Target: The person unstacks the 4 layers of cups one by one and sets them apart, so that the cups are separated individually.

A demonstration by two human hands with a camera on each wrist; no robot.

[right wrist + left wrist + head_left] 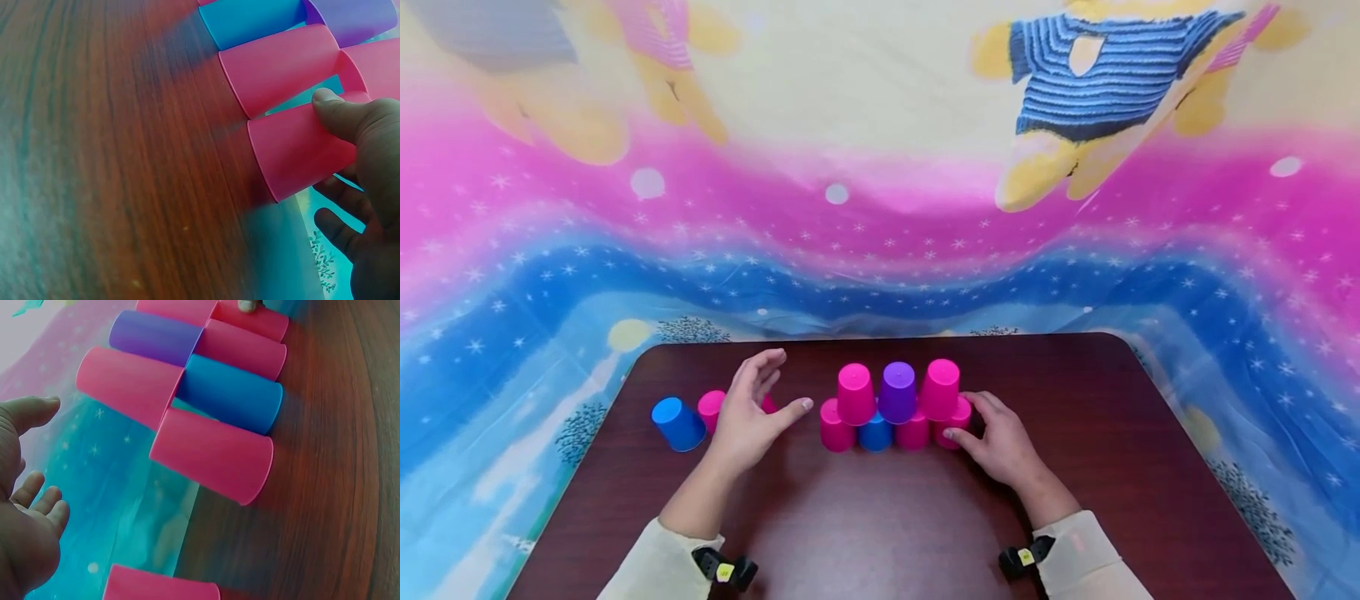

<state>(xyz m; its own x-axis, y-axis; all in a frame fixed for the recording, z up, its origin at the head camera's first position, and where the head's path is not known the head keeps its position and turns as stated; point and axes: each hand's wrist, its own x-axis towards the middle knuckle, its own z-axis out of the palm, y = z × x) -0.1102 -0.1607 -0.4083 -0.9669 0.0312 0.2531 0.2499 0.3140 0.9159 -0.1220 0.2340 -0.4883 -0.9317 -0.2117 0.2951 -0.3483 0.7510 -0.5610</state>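
Note:
Four upturned cups form a bottom row: pink [837, 427], blue [876, 433], pink [913, 432] and pink [950, 427]. On them stand a pink cup [855, 393], a purple cup [898, 392] and another pink cup [941, 389]. My right hand [1003, 442] holds the rightmost bottom cup [300, 147], thumb on its near side, fingers behind it. Left of the stack, my left hand [751, 417] is raised with fingers spread, touching no cup; in the left wrist view the hand [28, 506] is apart from the stack.
At the left of the dark wooden table [880, 533] stand a blue cup [678, 423] and a pink cup [711, 408]. Another pink cup [768, 403] is partly hidden behind my left hand. A printed cloth [880, 292] hangs around the table's back and sides.

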